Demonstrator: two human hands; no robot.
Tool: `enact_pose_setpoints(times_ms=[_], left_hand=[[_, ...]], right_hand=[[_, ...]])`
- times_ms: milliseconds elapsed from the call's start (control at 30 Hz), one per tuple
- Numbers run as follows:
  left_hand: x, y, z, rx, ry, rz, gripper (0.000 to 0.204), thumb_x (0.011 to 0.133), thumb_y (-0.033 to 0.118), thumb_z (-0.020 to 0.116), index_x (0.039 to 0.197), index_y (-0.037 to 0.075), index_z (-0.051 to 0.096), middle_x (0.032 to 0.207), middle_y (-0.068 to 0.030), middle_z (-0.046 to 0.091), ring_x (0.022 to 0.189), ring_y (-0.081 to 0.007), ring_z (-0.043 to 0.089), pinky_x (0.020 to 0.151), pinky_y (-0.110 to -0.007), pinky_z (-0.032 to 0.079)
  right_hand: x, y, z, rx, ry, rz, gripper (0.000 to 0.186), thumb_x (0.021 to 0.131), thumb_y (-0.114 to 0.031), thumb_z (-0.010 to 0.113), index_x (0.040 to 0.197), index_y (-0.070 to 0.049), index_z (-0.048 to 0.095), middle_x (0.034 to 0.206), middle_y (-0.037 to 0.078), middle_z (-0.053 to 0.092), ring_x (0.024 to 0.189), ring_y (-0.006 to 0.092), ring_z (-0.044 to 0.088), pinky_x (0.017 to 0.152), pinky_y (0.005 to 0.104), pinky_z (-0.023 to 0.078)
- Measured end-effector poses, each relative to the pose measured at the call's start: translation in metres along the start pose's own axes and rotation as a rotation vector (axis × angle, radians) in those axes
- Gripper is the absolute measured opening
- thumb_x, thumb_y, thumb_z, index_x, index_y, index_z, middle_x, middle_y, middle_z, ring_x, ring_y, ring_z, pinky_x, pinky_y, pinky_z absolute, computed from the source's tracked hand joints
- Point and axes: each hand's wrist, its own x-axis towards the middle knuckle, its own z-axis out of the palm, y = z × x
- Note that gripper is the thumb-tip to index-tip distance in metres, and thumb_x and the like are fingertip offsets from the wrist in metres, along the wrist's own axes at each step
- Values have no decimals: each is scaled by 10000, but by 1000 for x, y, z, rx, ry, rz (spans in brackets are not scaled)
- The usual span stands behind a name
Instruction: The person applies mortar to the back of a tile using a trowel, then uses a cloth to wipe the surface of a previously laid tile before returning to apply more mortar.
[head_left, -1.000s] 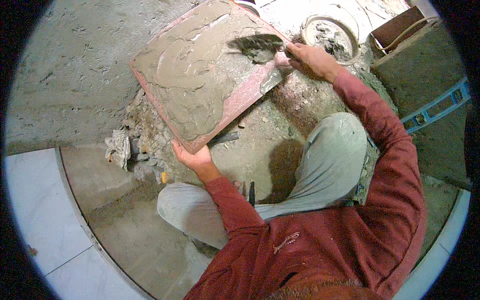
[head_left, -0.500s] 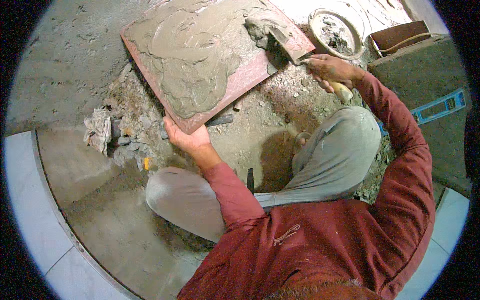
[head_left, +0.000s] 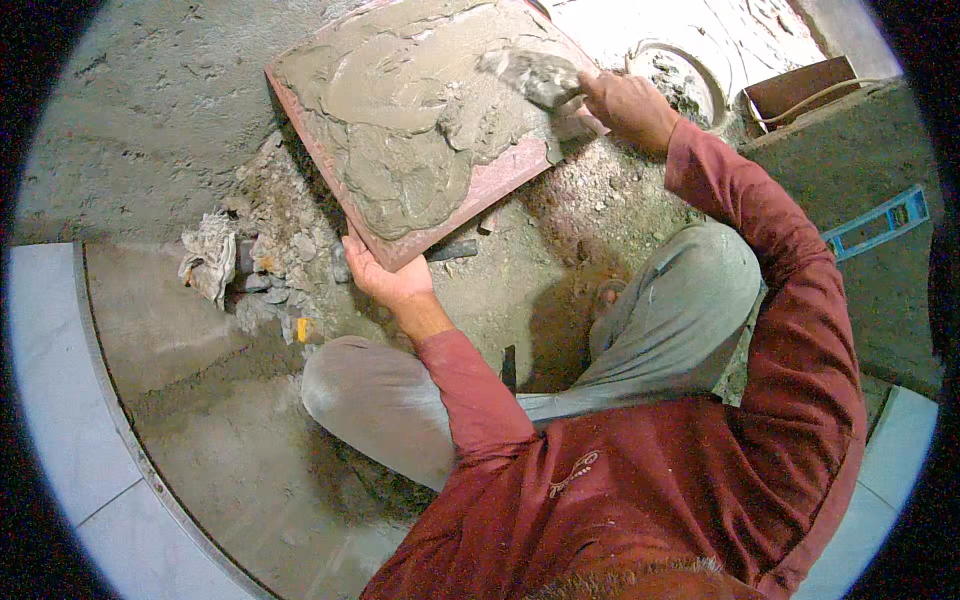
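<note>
A square reddish tile (head_left: 405, 250) is tilted in front of me, most of its upturned face covered in wet grey mortar (head_left: 400, 120). My left hand (head_left: 388, 280) grips its near corner, fingers underneath and out of sight. At the tile's right side my right hand (head_left: 630, 110) is closed on a trowel (head_left: 545, 82), whose blade is smeared with mortar and lies against the coated face. The hand covers most of the trowel's handle. A strip of bare pink tile shows along the near right edge.
Behind my right hand stands a round bucket (head_left: 718, 85) with mortar remains. A blue spirit level (head_left: 880, 222) lies on the concrete block at right. Rubble and a crumpled pale bag (head_left: 210, 258) lie left of the tile. White floor tiles (head_left: 60, 400) border the left.
My right hand has moved left and up, carrying the trowel farther over the tile. Mortar is now spread nearer the right edge. The left hand keeps its hold.
</note>
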Motion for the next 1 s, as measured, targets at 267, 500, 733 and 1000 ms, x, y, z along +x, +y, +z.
enact_pose_setpoints(times_ms=[267, 500, 733, 1000], left_hand=[[1, 6, -10, -15, 12, 31, 628, 997, 420, 442, 1471, 9, 407, 1501, -124, 448, 1371, -318, 422, 1155, -478, 300], [-1, 2, -1, -11, 23, 19, 616, 1004, 411, 424, 1473, 12, 409, 1497, -124, 453, 1368, -312, 427, 1150, -482, 310], [5, 0, -6, 7, 49, 54, 626, 998, 409, 433, 1472, 0, 410, 1502, -126, 449, 1369, -315, 426, 1156, -482, 303], [2, 1, -3, -59, 36, 48, 621, 991, 394, 436, 1463, -9, 420, 1495, -145, 451, 1375, -324, 418, 1156, -475, 305]], right_hand=[[-8, 3, -89, 1102, -580, 527, 328, 1008, -329, 517, 1091, -23, 600, 670, 2, 519, 522, 100, 540, 421, 282, 468], [7, -7, -31, 1763, -447, 919, 221, 1039, -257, 482, 1023, -50, 556, 750, 33, 574, 505, 100, 576, 401, 238, 502], [46, -80, -53, 1607, -699, 540, 271, 1042, -290, 464, 1048, -38, 565, 660, 7, 527, 439, 78, 506, 374, 223, 475], [23, -67, -63, -15, -147, -327, 256, 930, -268, 559, 1124, -108, 511, 866, 99, 574, 705, 284, 671, 607, 426, 525]])
